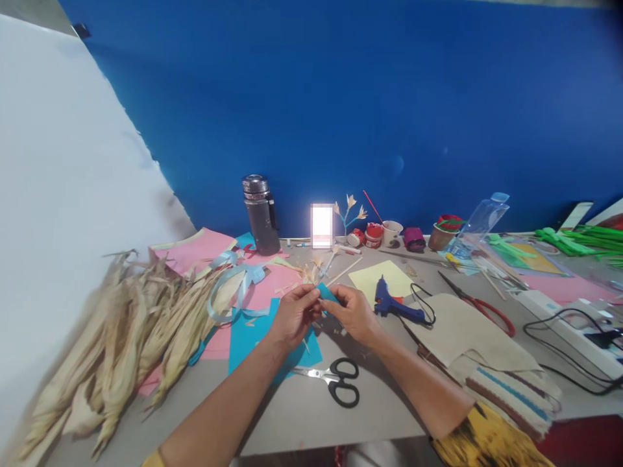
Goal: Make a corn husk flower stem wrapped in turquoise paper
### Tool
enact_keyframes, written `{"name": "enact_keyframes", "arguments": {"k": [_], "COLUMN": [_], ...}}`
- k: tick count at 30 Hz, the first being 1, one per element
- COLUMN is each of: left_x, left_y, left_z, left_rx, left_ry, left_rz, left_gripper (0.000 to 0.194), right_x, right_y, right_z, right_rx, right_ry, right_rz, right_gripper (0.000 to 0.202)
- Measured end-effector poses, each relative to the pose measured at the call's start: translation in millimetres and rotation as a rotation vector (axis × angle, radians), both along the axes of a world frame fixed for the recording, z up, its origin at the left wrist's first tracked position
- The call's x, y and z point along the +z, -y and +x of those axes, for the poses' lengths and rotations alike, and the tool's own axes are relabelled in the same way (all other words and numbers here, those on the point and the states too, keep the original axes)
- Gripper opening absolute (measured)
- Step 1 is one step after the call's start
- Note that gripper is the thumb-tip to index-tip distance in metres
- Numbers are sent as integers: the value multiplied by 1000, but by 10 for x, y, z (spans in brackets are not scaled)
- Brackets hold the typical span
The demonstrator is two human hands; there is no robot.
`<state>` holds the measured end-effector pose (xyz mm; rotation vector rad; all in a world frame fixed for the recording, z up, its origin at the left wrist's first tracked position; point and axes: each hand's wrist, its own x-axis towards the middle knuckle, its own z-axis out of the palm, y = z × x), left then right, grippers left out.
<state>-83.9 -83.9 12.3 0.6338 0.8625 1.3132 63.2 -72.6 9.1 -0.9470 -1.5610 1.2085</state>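
My left hand and my right hand meet over the middle of the table. Between them is a small piece of blue paper, pinched by the fingers of both. Beneath and left of my left hand lies a larger blue sheet. Black-handled scissors rest on the table just below my hands, their blades pointing left onto the sheet. A blue glue gun lies right of my right hand, partly on a yellow sheet.
Dried corn husks cover the left side. Behind stand a dark flask, a paper cup and a tilted plastic bottle. Right are red-handled scissors, a beige cloth and a power strip with black cables.
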Motion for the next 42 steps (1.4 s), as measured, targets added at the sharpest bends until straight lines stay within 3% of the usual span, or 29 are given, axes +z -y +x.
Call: {"name": "enact_keyframes", "arguments": {"k": [11, 16, 22, 28, 42], "left_x": [11, 33, 44, 47, 20], "left_y": [5, 13, 24, 65, 39], "left_z": [13, 7, 22, 67, 67], "left_rx": [6, 86, 83, 16, 126], "left_ry": [-58, -89, -137, -168, -114], "left_rz": [7, 58, 55, 87, 82], "left_gripper": [37, 33, 35, 31, 35], "right_x": [-10, -35, -98, -105, -34], "right_y": [-6, -31, -141, -158, -79], "right_z": [-8, 15, 82, 83, 76], "right_rx": [-20, -127, -241, -177, -63], "right_ry": [8, 67, 42, 31, -170], "right_rz": [4, 11, 66, 11, -89], "right_gripper": [18, 22, 28, 26, 26]}}
